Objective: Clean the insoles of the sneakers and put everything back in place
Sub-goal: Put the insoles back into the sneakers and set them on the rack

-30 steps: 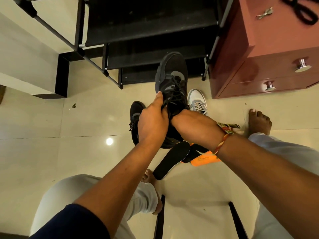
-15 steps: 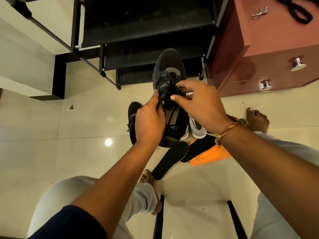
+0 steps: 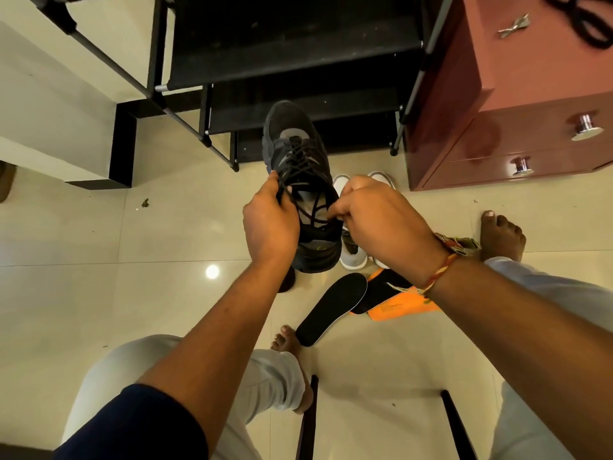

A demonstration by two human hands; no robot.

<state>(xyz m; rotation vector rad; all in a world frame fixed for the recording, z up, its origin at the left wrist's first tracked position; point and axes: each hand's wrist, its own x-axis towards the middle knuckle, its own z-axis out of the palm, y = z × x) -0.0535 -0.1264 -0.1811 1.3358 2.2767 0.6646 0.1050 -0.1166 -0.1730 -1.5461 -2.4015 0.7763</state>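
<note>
Cream glossy tiles (image 3: 99, 260) cover the floor, with a bright spot of light reflected just left of the left forearm. Both hands hold a black sneaker (image 3: 298, 174) off the floor, toe pointing away. The left hand (image 3: 270, 224) curls round its left edge and laces. The right hand (image 3: 378, 220) pinches a lace (image 3: 318, 207) at the right edge. Beyond the hands stands a black shoe rack (image 3: 292, 44). To the right of the right hand is a red-brown cabinet (image 3: 530, 111) with metal knobs. Under the right hand, white sneakers (image 3: 353, 258) rest on the floor. Nearer the person, a black insole (image 3: 331, 308) lies just beside an orange insole (image 3: 404, 307).
</note>
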